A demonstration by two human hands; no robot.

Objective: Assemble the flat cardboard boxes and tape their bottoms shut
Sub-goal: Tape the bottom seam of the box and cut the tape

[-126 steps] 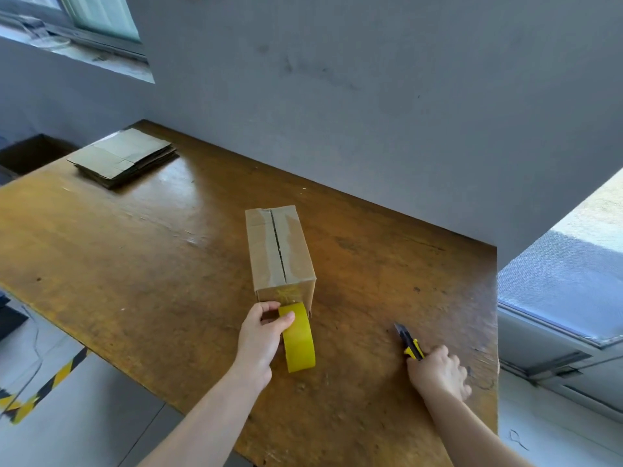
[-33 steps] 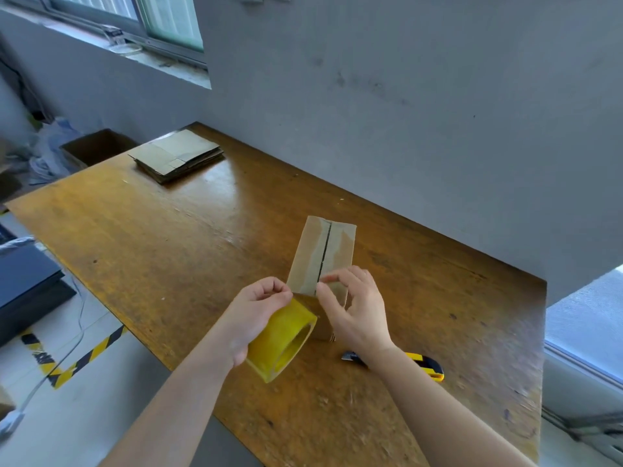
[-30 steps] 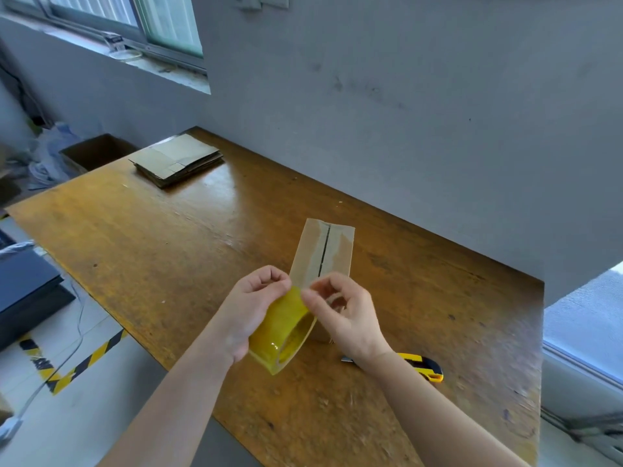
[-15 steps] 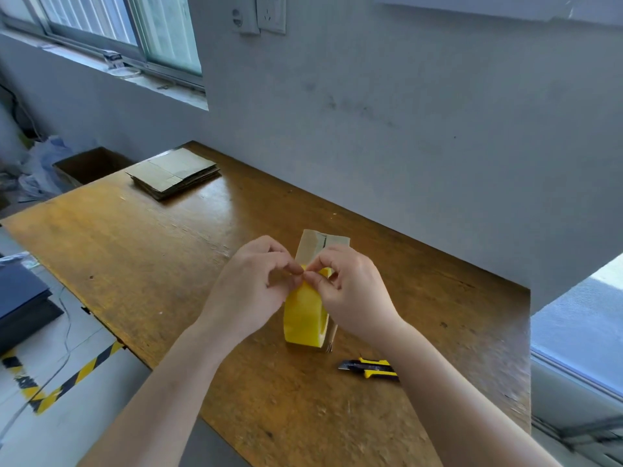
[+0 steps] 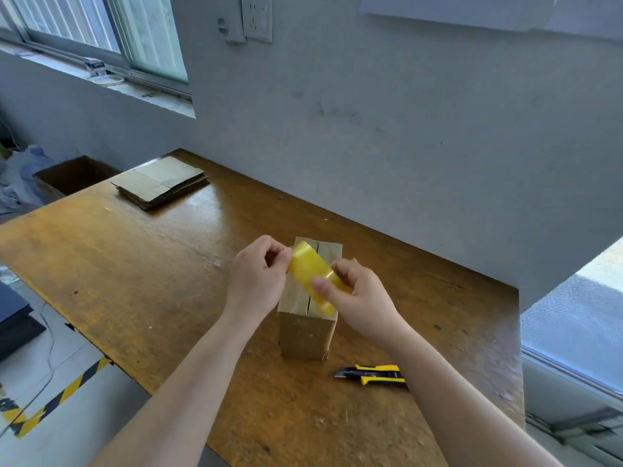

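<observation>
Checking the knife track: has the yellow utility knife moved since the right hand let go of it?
Cannot tell; the camera shifted. The utility knife lies on the table, right of the box's near corner, as before.

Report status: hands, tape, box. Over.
Left hand and right hand both on yellow tape roll, held over upright box. Top seam not visibly taped. Utility knife lies on table beside box, clear.
</observation>
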